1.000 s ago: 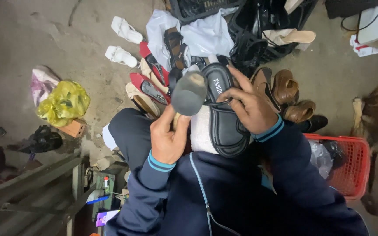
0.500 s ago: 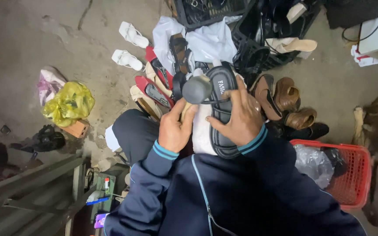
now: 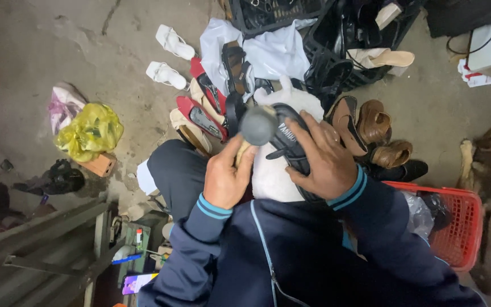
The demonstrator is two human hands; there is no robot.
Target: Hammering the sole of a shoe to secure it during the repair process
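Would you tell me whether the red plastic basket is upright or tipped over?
Upright: the red plastic basket shows its open top, with clear plastic bags inside.

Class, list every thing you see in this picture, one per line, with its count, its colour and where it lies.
black sandal: one, black, on the lap, under the right hand
hammer: one, grey head, wooden handle, in the left hand, above the sandal
white cloth: one, white, on the lap under the sandal
white sandals: two, white, floor, upper centre
red shoes: about two, red, floor by the knee
brown shoes: several, brown, right of the lap
red basket: one, red, lower right
black crates: two, black, top
yellow bag: one, yellow, floor, left
left hand: grips the hammer handle
right hand: presses on the black sandal
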